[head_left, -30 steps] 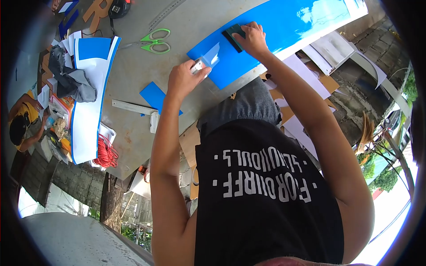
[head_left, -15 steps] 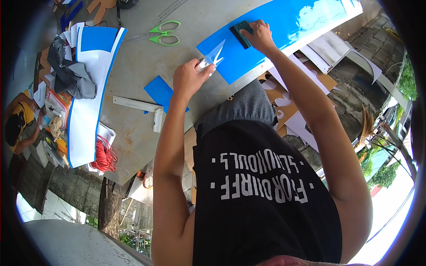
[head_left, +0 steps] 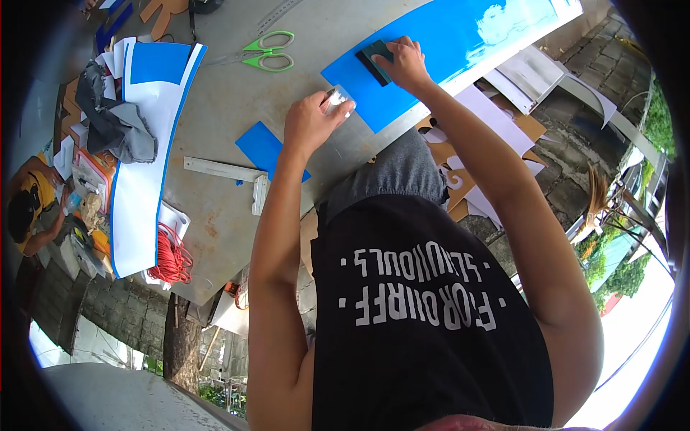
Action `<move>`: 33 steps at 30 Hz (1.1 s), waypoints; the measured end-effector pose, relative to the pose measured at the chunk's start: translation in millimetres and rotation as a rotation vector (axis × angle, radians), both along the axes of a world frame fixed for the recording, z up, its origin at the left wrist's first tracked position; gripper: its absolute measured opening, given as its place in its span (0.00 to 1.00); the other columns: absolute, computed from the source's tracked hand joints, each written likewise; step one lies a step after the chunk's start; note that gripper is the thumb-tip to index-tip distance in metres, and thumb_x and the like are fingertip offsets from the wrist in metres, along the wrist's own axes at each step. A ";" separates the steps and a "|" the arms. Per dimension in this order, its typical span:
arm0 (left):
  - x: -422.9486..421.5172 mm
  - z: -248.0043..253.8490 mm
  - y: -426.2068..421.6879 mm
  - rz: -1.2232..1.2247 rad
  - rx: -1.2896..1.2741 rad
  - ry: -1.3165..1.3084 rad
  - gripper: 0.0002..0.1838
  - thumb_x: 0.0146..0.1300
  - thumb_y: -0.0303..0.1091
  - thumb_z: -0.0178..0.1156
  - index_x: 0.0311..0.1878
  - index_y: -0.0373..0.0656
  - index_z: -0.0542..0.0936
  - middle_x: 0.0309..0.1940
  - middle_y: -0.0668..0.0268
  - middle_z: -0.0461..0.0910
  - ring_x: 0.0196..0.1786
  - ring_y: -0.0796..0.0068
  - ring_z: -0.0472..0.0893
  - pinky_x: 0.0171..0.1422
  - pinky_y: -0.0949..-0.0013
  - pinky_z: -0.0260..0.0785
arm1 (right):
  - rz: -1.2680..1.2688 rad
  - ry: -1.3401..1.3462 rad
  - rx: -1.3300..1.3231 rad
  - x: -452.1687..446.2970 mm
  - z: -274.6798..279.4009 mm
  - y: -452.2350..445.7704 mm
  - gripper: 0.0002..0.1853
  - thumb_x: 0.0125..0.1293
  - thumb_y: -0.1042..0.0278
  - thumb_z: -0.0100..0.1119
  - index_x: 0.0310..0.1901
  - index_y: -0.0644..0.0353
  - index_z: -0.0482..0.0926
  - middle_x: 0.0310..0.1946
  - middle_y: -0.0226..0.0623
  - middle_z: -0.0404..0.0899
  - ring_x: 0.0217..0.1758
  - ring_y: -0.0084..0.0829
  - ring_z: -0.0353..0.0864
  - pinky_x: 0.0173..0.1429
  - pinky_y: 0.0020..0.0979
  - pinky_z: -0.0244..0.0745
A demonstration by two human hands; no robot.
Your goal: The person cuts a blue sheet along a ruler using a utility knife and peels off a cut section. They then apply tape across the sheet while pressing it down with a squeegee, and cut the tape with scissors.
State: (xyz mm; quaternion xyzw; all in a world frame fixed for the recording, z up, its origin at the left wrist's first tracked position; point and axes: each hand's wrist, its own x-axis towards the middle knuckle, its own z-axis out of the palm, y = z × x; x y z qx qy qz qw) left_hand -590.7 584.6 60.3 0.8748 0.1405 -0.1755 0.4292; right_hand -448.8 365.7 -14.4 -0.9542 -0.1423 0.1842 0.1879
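My right hand (head_left: 407, 66) is closed on a dark green squeegee (head_left: 374, 63), its blade resting on a long glossy blue sheet (head_left: 424, 43) with a white edge. My left hand (head_left: 309, 118) grips a curled piece of clear film (head_left: 336, 99) just off the sheet's near left corner. A small blue piece (head_left: 260, 144) lies on the grey table by my left forearm. Beside it is a white try square (head_left: 223, 169), partly hidden by the forearm.
Green-handled scissors (head_left: 269, 52) and a steel ruler (head_left: 284, 14) lie farther back. To the left are a blue-and-white strip (head_left: 140, 179), a grey cloth (head_left: 126, 126) and a red cord coil (head_left: 171, 255). Another person (head_left: 32, 208) is at the far left. Cut boards (head_left: 496, 122) lie at right.
My right hand has slid the squeegee left and slightly down along the blue sheet. The clear film, earlier spread over the sheet's corner, is now curled in at my left hand.
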 end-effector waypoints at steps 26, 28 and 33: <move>3.1 0.6 6.2 -0.042 0.027 0.049 0.34 0.62 0.67 0.70 0.28 0.38 0.81 0.27 0.52 0.86 0.32 0.49 0.86 0.39 0.51 0.76 | 0.003 -0.034 0.044 -32.4 -0.4 21.9 0.25 0.66 0.51 0.73 0.60 0.56 0.87 0.58 0.46 0.79 0.65 0.50 0.73 0.68 0.50 0.69; 3.7 3.3 7.3 -0.043 -0.010 0.057 0.34 0.62 0.66 0.70 0.27 0.38 0.80 0.27 0.51 0.86 0.32 0.48 0.86 0.39 0.51 0.76 | 0.001 -0.038 0.046 -33.7 -0.9 23.2 0.25 0.65 0.51 0.73 0.59 0.56 0.87 0.58 0.46 0.78 0.65 0.50 0.73 0.68 0.50 0.69; 3.4 7.9 9.8 -0.064 0.026 0.074 0.34 0.62 0.66 0.70 0.26 0.38 0.80 0.25 0.51 0.85 0.31 0.47 0.86 0.39 0.51 0.76 | -0.004 -0.059 0.060 -35.7 -1.6 24.4 0.25 0.64 0.51 0.74 0.58 0.56 0.88 0.59 0.45 0.78 0.65 0.50 0.72 0.67 0.50 0.70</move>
